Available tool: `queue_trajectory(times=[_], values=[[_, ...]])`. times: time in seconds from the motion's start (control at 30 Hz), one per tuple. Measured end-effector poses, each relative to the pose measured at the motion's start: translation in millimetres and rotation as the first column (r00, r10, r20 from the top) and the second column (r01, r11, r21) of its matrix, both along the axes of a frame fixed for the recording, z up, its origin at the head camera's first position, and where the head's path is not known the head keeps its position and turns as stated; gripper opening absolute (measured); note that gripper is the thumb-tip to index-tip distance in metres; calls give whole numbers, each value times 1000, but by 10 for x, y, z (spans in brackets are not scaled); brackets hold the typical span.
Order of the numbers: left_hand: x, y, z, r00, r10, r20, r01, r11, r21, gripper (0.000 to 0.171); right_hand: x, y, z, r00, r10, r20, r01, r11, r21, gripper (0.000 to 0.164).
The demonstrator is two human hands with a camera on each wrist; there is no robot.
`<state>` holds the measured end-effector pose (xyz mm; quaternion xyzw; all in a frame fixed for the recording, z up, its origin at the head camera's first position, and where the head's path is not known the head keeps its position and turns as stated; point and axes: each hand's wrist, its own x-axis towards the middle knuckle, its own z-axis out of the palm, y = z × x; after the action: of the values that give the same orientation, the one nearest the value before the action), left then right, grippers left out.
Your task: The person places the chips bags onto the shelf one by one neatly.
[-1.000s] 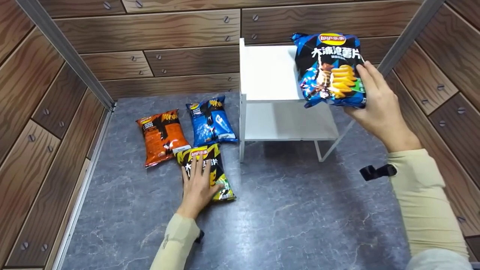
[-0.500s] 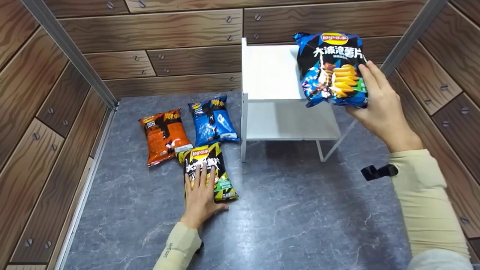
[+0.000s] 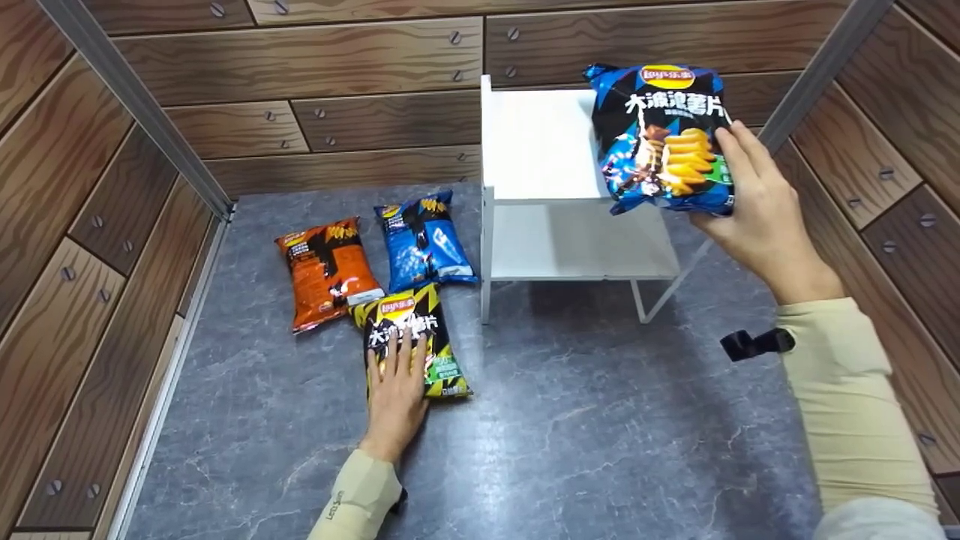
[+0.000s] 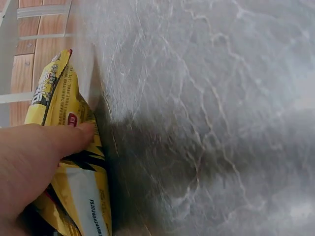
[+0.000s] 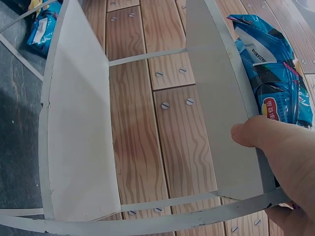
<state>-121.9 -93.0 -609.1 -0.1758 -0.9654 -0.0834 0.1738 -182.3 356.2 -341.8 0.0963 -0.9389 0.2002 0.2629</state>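
In the head view my left hand [image 3: 396,401] lies over the near end of a yellow-and-black chip bag [image 3: 442,345], fingers on its front. Its thumb, hidden there, presses the bag's back edge in the left wrist view, where the yellow chip bag [image 4: 74,113] looks tilted off the floor. My right hand [image 3: 769,206] grips the right edge of a blue-and-black chip bag [image 3: 660,112] at the white rack's upper shelf [image 3: 544,142]. In the right wrist view the blue-and-black chip bag [image 5: 270,64] overlaps the shelf, with my thumb [image 5: 251,133] at its edge.
An orange chip bag [image 3: 319,281] and a blue chip bag [image 3: 424,247] lie on the grey marbled floor [image 3: 570,435], left of the rack. The rack's lower shelf [image 3: 592,244] sits above thin metal legs [image 3: 641,304]. Wood-patterned walls [image 3: 300,60] enclose the area.
My left hand has slid back toward me on the yellow-and-black bag. Its thumb, first spread over the front, is now tucked behind the bag's edge. The right hand has kept its hold.
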Motion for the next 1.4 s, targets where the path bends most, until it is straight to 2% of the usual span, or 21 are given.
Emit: queue_trajectory(times=[0.07,0.2,0.57,0.97,1.2,1.33,1.4], values=[[16,-10,2,1000,-5,-15,6,1000,22,79,-2,-2,-3,1000,5,-4,-5,1000,1,92],[50,-29,31,1000,-15,4,15,998,59,73,-2,-7,-4,1000,7,-2,-7,1000,-2,92],[162,-94,165,998,-57,15,55,989,138,79,-10,9,-14,1000,6,-22,-6,1000,1,92],[260,-205,394,995,-18,94,2,986,166,79,2,-1,-22,1000,2,-8,-2,1000,-8,94],[262,-235,546,999,-31,29,24,978,209,79,-2,-8,-22,1000,1,1,-1,1000,-3,93],[229,-216,665,999,-49,-5,49,970,237,79,-1,-6,-19,1000,1,7,-1,1000,-1,94],[195,-206,724,997,-64,-44,73,967,244,76,2,-3,-18,1000,-2,6,2,1000,-2,93]])
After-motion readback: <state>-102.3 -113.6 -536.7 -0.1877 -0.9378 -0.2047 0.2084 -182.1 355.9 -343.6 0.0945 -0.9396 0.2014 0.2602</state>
